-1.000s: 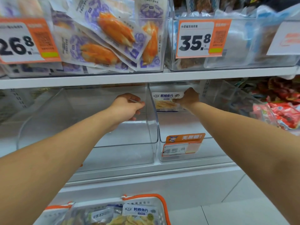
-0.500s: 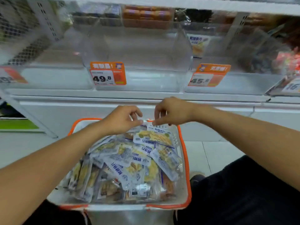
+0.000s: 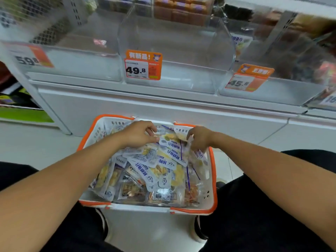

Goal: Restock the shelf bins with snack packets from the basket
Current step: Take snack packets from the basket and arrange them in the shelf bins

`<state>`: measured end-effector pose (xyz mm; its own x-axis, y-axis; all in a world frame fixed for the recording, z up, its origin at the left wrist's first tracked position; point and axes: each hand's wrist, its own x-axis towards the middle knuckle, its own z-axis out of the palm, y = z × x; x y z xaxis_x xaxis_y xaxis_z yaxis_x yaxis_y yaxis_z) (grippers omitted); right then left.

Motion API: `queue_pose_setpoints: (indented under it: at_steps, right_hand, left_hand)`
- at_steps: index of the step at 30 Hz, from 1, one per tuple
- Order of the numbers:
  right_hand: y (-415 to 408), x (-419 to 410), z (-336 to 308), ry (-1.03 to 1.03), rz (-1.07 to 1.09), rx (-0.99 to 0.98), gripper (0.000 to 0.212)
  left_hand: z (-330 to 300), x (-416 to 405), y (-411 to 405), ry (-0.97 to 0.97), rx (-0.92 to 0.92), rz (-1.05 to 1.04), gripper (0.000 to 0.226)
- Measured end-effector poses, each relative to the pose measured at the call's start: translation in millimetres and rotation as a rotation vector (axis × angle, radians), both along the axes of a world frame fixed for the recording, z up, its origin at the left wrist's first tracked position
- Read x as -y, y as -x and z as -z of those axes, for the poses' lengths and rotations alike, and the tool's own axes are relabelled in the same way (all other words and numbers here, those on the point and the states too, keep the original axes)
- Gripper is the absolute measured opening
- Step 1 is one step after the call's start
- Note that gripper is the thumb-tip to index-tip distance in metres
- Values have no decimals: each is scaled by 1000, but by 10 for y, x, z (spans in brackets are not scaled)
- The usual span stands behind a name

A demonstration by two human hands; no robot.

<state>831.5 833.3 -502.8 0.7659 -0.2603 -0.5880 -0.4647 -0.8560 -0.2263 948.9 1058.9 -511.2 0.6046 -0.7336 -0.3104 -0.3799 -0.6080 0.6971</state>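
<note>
Your left hand (image 3: 139,132) and right hand (image 3: 199,138) are both down in the far end of the white basket (image 3: 211,179) with the orange rim, which sits on the floor between your knees. Your left grip is curled with its fingertips pinching the top edge of a snack packet (image 3: 170,140) lying on the pile of snack packets (image 3: 145,171). Your right grip is curled around another packet (image 3: 188,142) at the basket's far right. Beyond the basket, on the low shelf, the clear bin (image 3: 181,51) with the 49.8 price tag (image 3: 142,67) stands left of the bin (image 3: 283,88) tagged 45.8
</note>
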Motion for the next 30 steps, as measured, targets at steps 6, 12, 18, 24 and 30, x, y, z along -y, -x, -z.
queue_pose_setpoints:
  at_steps: [6, 12, 18, 24, 30]
  right_hand:
    - [14, 126, -967, -1028, 443, 364, 40]
    - [29, 353, -1604, -1037, 518, 683, 32]
    - [35, 684, -1873, -815, 563, 742, 10]
    - [221, 1908, -2024, -522, 840, 971, 16]
    - [-99, 2933, -1829, 133, 668, 832, 25]
  left_hand:
    - [-628, 279, 236, 328, -678, -117, 56]
    - [-1255, 635, 127, 573, -489, -224, 22]
    - [-1620, 1308, 143, 698, -592, -256, 16]
    - [-1940, 1891, -110, 591, -193, -231, 22]
    - [-1946, 2304, -485, 471, 11, -202, 9]
